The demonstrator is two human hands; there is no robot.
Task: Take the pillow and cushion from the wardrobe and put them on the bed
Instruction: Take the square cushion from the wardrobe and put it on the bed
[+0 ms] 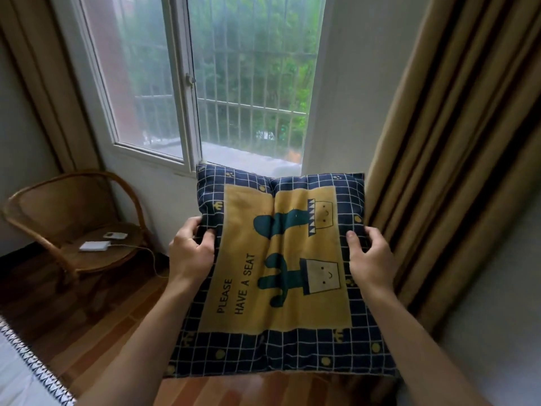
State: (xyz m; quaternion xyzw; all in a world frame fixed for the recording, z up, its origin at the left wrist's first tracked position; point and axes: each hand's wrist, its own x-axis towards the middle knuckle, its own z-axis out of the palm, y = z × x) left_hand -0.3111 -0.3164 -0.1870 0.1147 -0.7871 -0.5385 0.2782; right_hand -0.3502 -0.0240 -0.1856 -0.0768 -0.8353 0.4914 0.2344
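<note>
I hold a flat square cushion (281, 273) in front of me, above the wooden floor. It is navy with a white grid and a yellow panel showing cactuses and the words "PLEASE HAVE A SEAT". My left hand (191, 250) grips its left edge, thumb on top. My right hand (369, 253) grips its right edge the same way. A corner of the bed (20, 373), white with a dark patterned border, shows at the bottom left. No wardrobe or pillow is in view.
A rattan chair (73, 224) stands at the left with a white charger (94, 246) and a small device on its seat. A window (205, 83) with bars is ahead. Tan curtains (456, 142) hang at the right.
</note>
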